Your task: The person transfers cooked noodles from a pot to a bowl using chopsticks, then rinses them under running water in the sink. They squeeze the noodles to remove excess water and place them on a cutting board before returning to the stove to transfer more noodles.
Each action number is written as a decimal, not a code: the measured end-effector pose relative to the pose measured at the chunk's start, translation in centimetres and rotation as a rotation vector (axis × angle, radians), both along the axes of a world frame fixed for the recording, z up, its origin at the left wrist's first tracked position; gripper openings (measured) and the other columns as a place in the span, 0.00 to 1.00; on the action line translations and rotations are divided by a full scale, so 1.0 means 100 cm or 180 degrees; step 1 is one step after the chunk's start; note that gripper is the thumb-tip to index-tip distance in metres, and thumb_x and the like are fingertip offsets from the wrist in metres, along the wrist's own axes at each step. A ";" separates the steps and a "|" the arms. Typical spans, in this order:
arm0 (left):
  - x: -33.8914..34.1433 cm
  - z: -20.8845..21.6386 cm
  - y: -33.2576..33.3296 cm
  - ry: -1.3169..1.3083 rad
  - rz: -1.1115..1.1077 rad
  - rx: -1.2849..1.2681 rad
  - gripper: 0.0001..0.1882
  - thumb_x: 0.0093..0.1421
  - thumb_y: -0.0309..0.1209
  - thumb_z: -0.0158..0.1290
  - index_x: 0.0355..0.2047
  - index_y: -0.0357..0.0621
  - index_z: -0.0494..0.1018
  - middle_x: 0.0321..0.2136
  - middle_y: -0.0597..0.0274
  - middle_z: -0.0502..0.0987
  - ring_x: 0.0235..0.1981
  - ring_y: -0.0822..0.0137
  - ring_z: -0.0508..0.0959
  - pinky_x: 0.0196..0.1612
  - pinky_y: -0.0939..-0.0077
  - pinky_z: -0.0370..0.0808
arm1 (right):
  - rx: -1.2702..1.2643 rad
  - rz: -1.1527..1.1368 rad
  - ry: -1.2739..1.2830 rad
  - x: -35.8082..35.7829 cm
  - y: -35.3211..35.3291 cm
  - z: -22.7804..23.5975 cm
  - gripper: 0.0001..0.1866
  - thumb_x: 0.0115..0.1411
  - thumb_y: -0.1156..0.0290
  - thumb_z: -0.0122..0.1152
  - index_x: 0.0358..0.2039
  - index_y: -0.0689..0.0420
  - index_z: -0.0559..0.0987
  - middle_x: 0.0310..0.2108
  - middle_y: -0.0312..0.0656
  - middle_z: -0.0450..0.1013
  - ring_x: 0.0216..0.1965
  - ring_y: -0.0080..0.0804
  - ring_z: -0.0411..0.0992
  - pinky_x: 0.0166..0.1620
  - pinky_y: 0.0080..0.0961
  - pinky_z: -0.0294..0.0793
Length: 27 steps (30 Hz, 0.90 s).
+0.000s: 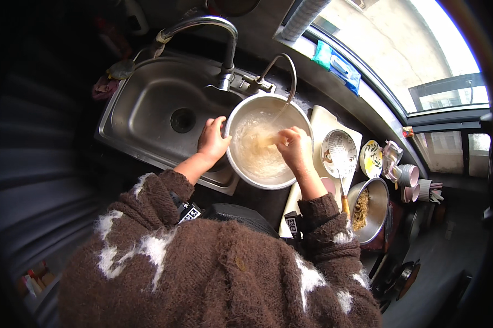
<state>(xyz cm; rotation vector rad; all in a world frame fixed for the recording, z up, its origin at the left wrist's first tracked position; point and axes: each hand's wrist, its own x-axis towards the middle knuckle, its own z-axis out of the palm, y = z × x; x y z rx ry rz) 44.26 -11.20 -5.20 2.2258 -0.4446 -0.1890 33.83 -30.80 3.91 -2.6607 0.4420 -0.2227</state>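
A round metal bowl (236, 164) stands at the right edge of the sink, holding cloudy, swirling water with pale matter in it. With its fingers at the left rim, my left hand (213, 139) grips the bowl. My right hand (294, 148) is over the right half of the bowl, fingers curled and pointing into the water. Something pale and blurred shows at its fingertips; I cannot make out what it is. A thin curved spout (294, 74) reaches over the bowl's far rim, and a faint stream falls from it.
Left is a steel sink (142, 109) under a larger tap (233, 41). To the right are a cutting board (322, 117), a skimmer (340, 156) on a patterned plate, and a metal bowl of brown crumbly food (361, 210). Wipes packs (339, 65) line the window ledge.
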 end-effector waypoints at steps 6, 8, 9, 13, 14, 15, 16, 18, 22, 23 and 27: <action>-0.010 0.032 -0.020 -0.0696 -0.1550 -0.0887 0.20 0.46 0.25 0.58 0.43 0.44 0.72 0.36 0.57 0.73 0.30 0.65 0.75 0.35 0.72 0.73 | 0.1872 -0.0337 0.0383 -0.011 0.004 -0.020 0.08 0.46 0.73 0.65 0.29 0.59 0.81 0.26 0.43 0.77 0.27 0.28 0.74 0.34 0.21 0.72; -0.018 0.039 -0.032 0.0152 -0.1886 -0.0869 0.19 0.47 0.26 0.58 0.42 0.42 0.72 0.33 0.57 0.75 0.29 0.66 0.75 0.34 0.74 0.73 | 0.2588 -0.0316 0.0111 -0.014 0.007 -0.016 0.08 0.49 0.74 0.64 0.30 0.62 0.80 0.26 0.43 0.77 0.27 0.23 0.73 0.34 0.19 0.72; -0.020 0.042 -0.036 0.0564 -0.2045 -0.0830 0.18 0.48 0.27 0.58 0.42 0.42 0.73 0.32 0.57 0.75 0.28 0.66 0.75 0.33 0.74 0.73 | 0.2953 -0.0207 -0.0084 -0.015 0.007 -0.015 0.08 0.50 0.74 0.64 0.30 0.64 0.80 0.26 0.42 0.77 0.27 0.21 0.72 0.33 0.18 0.71; -0.016 0.044 -0.038 0.0934 -0.1807 -0.0553 0.08 0.54 0.29 0.56 0.33 0.38 0.76 0.25 0.59 0.76 0.26 0.70 0.75 0.32 0.78 0.71 | 0.2619 -0.0390 0.0137 -0.027 -0.002 -0.010 0.07 0.53 0.76 0.62 0.31 0.67 0.79 0.26 0.41 0.76 0.28 0.21 0.73 0.35 0.17 0.72; -0.014 0.044 -0.037 0.0949 -0.1783 -0.0591 0.07 0.54 0.28 0.56 0.29 0.37 0.77 0.25 0.60 0.76 0.26 0.71 0.75 0.32 0.78 0.71 | 0.2558 -0.0434 0.0176 -0.031 -0.005 -0.010 0.07 0.53 0.76 0.61 0.31 0.67 0.79 0.26 0.41 0.76 0.28 0.21 0.73 0.35 0.17 0.72; -0.013 0.045 -0.035 0.1088 -0.1791 -0.0619 0.07 0.54 0.28 0.56 0.29 0.37 0.77 0.25 0.60 0.76 0.26 0.71 0.75 0.31 0.78 0.71 | 0.2497 -0.0475 0.0218 -0.035 -0.007 -0.011 0.07 0.54 0.76 0.61 0.31 0.67 0.79 0.27 0.41 0.77 0.28 0.21 0.73 0.36 0.17 0.72; -0.012 0.046 -0.034 0.1222 -0.1796 -0.0650 0.07 0.55 0.28 0.56 0.30 0.37 0.77 0.24 0.60 0.76 0.25 0.71 0.75 0.31 0.79 0.71 | 0.2597 -0.0601 0.0199 -0.038 -0.008 -0.013 0.07 0.53 0.75 0.62 0.31 0.66 0.79 0.26 0.40 0.76 0.28 0.22 0.73 0.34 0.18 0.71; -0.011 0.049 -0.032 0.1354 -0.1824 -0.0561 0.07 0.55 0.28 0.55 0.30 0.37 0.77 0.26 0.60 0.75 0.28 0.69 0.75 0.33 0.78 0.71 | 0.1947 -0.0431 0.0113 -0.044 -0.010 -0.015 0.07 0.53 0.75 0.62 0.31 0.64 0.79 0.26 0.40 0.74 0.28 0.24 0.72 0.34 0.19 0.70; -0.014 0.058 -0.033 0.0459 -0.2010 -0.0578 0.08 0.57 0.28 0.51 0.30 0.36 0.76 0.32 0.58 0.72 0.34 0.65 0.74 0.38 0.77 0.70 | 0.1565 -0.0100 -0.0215 -0.049 -0.009 -0.019 0.06 0.53 0.71 0.61 0.28 0.61 0.80 0.26 0.42 0.72 0.31 0.35 0.71 0.37 0.26 0.69; -0.013 0.059 -0.034 0.0482 -0.2031 -0.0522 0.08 0.58 0.28 0.50 0.29 0.36 0.76 0.31 0.58 0.72 0.34 0.65 0.74 0.39 0.76 0.70 | 0.1546 0.0062 -0.0443 -0.050 -0.009 -0.019 0.06 0.52 0.71 0.61 0.27 0.61 0.81 0.26 0.44 0.72 0.32 0.40 0.71 0.38 0.28 0.69; -0.011 0.061 -0.036 0.0529 -0.2025 -0.0485 0.10 0.59 0.29 0.46 0.28 0.36 0.74 0.30 0.57 0.73 0.34 0.63 0.74 0.39 0.74 0.69 | 0.1942 -0.0034 -0.0204 -0.052 -0.013 -0.013 0.08 0.54 0.69 0.58 0.30 0.60 0.81 0.27 0.44 0.72 0.32 0.38 0.71 0.40 0.29 0.69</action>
